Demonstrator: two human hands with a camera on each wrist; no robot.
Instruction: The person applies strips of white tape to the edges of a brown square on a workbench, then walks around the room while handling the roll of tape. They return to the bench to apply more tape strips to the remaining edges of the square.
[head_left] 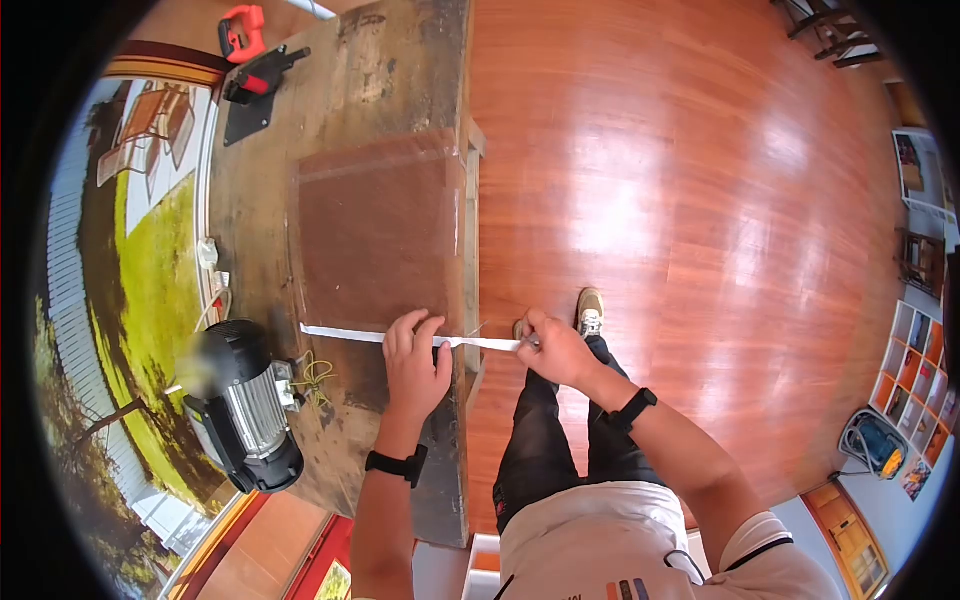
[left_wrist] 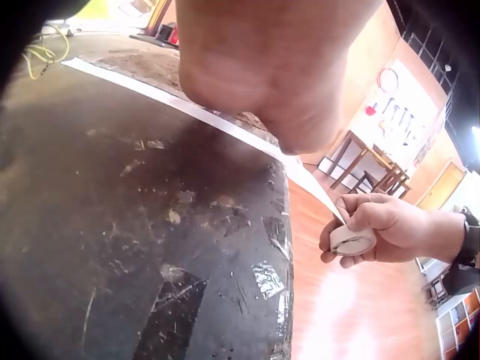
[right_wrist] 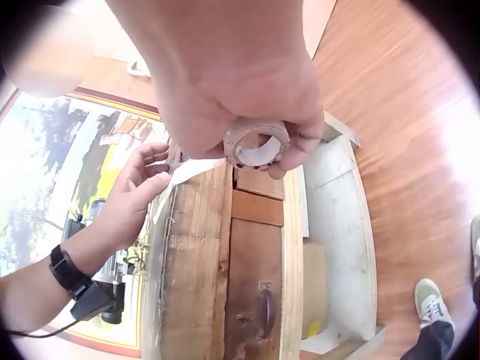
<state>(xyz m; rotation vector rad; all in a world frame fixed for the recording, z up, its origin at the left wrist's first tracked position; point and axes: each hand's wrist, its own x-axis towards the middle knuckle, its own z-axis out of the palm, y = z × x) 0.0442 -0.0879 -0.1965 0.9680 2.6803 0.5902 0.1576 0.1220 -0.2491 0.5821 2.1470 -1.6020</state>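
A white strip of tape [head_left: 345, 334] runs along the near edge of a brown sheet [head_left: 375, 230] on the worn wooden workbench [head_left: 385, 75] and stretches past the bench's edge. My left hand [head_left: 415, 365] lies over the strip near that edge, fingers extended and thumb apart, pressing it. Beyond the bench, my right hand [head_left: 560, 352] grips the tape roll [right_wrist: 234, 144], its fingers curled round the ring. In the left wrist view, the taut strip leads from the bench to the roll [left_wrist: 352, 244].
A black and silver electric motor [head_left: 255, 415] stands on the bench's left, beside a yellow-green cord [head_left: 318, 372]. At the far end are a red tool [head_left: 242, 33] and a black plate [head_left: 247, 118]. A drawer [right_wrist: 251, 292] sits under the benchtop.
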